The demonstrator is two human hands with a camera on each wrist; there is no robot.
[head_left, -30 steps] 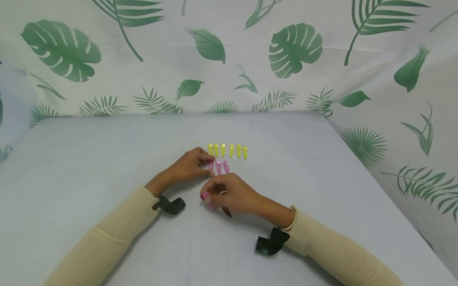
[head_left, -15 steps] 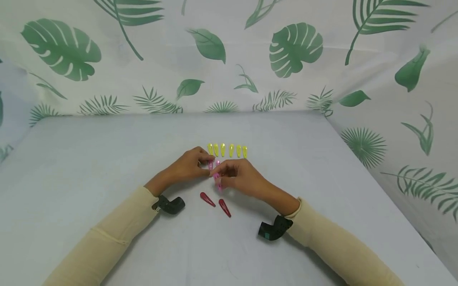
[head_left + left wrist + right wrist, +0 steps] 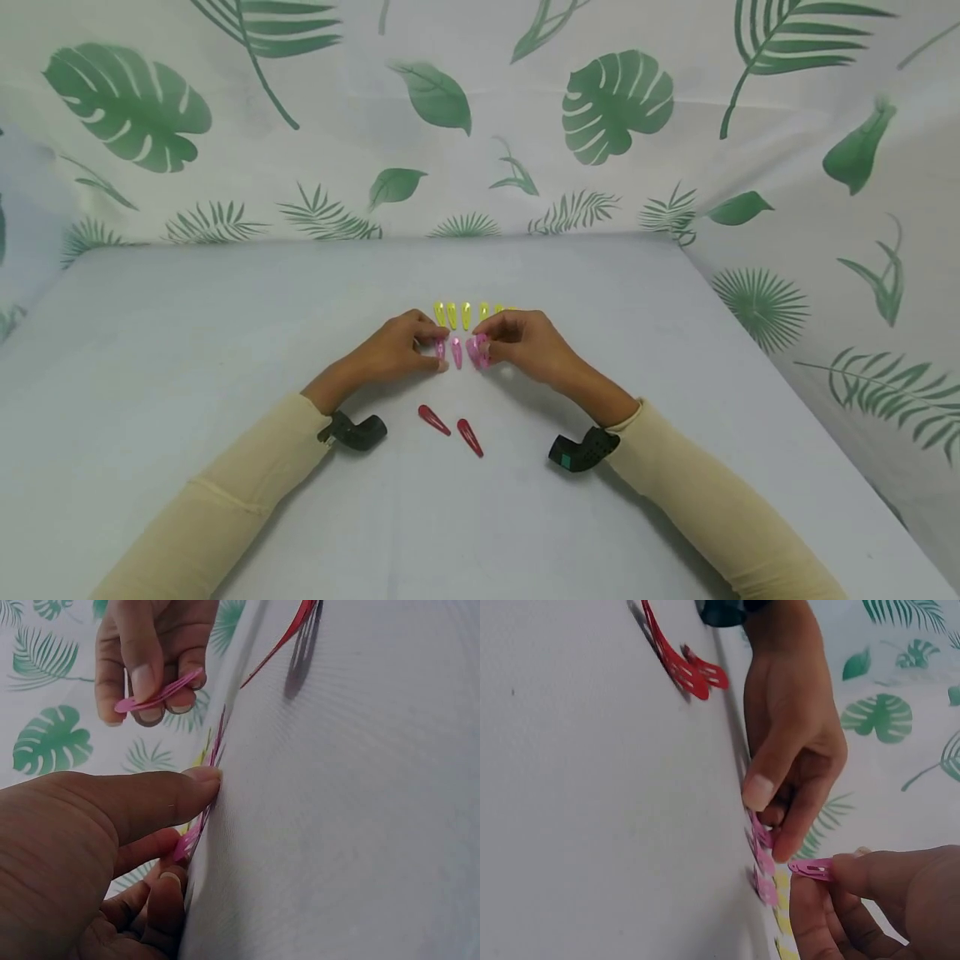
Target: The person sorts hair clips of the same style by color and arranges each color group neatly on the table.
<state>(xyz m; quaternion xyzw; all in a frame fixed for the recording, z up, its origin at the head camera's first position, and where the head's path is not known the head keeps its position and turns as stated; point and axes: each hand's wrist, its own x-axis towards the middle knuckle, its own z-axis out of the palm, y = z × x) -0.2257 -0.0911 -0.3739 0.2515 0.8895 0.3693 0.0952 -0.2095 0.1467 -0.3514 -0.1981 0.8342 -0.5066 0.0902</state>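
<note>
My left hand [image 3: 397, 348] is at the left end of a row of pink hair clips, thumb and fingertips at the two ends of the first pink hair clip [image 3: 440, 350]. A second pink clip [image 3: 457, 353] lies beside it on the cloth. At the row's right end my right hand [image 3: 528, 346] pinches another pink hair clip [image 3: 811, 868] between thumb and fingers, raised above the table. A third pink clip [image 3: 765, 889] lies in the row near that hand, partly covered in the head view.
Behind the pink row runs a row of yellow hair clips [image 3: 467, 316], its right end partly hidden by my right hand. Two red hair clips [image 3: 434, 420] lie nearer me on the white-covered table [image 3: 262, 500]. A leaf-patterned cloth [image 3: 480, 117] hangs at the back.
My right hand has moved away and to the right from near the red clips to the pink row's right end, carrying the pink clip. Both red clips are now uncovered. My left hand stays put.
</note>
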